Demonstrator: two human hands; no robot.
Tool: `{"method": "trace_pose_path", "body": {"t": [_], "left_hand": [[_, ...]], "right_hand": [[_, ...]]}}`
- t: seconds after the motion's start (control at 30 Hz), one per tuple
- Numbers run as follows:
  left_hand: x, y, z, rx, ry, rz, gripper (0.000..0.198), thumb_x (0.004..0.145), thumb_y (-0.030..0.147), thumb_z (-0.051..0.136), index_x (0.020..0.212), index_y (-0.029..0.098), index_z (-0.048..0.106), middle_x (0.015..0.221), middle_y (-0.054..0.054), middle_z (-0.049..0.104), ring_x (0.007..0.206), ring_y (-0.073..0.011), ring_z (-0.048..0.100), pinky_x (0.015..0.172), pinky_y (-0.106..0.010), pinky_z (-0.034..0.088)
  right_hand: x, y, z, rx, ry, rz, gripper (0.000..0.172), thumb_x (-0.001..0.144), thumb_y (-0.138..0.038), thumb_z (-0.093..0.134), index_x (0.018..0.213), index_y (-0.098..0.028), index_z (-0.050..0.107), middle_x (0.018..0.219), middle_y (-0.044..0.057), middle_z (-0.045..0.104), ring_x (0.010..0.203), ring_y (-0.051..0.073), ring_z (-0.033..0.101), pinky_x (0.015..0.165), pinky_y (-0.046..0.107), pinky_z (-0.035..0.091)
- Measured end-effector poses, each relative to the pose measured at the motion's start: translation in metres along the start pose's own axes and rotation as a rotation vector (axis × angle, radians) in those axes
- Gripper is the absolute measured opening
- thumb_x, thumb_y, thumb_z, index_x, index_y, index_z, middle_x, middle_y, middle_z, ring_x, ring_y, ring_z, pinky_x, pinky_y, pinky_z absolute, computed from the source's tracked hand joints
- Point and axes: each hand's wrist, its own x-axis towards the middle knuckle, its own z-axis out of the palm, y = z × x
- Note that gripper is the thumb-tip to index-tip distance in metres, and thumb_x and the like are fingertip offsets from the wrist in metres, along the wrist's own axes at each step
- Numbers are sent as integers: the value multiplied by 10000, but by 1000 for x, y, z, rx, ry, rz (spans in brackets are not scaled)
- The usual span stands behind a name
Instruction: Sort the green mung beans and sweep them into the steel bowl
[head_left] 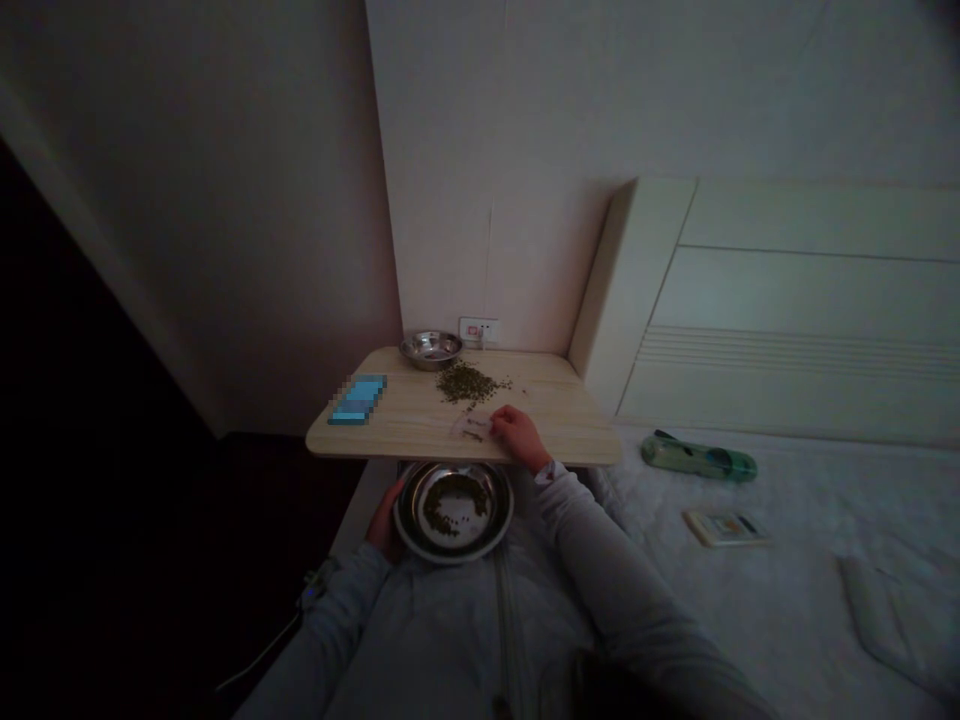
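Note:
My left hand (pixel 384 522) grips the left rim of a steel bowl (pixel 406 532) that holds several small green beans, kept just below the near edge of a small wooden table (pixel 405 425). My right hand (pixel 516 435) rests on the tabletop with fingers curled, pinching a small clear card or scraper (pixel 472 427). Just beyond the scraper lies a loose pile of green beans (pixel 466 383). A second, empty steel bowl (pixel 430 348) stands at the table's far edge.
A blue phone (pixel 358 399) lies on the table's left side. A wall socket (pixel 478 329) sits behind the table. To the right is a bed with a pale headboard (pixel 787 310), a green case (pixel 697 459) and a small booklet (pixel 726 527) on the sheet.

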Motion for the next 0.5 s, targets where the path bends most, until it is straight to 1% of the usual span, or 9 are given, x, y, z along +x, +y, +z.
{"method": "trace_pose_path", "body": {"t": [0.17,0.37,0.5], "left_hand": [[0,0,0,28,32,7,293,747,263,388,830,115,625,782,-55,675,915,-186,552,858,-291,375],[4,-2,-5,53,43,26,295,754,257,374,768,114,632,739,-58,678,884,-186,567,857,-292,375],[3,-3,-5,52,37,21,305,757,267,367,798,110,626,748,-65,677,909,-193,556,865,-307,370]], "right_hand": [[-1,0,1,-85,15,-20,141,651,-248,432,675,-158,538,600,2,576,567,98,500,558,214,356],[-1,1,1,-70,-35,-33,149,658,-258,431,685,-159,540,597,-1,581,561,94,504,550,209,356],[-1,2,2,-47,-29,-29,159,659,-264,429,696,-158,542,614,0,584,572,93,503,552,209,359]]}}
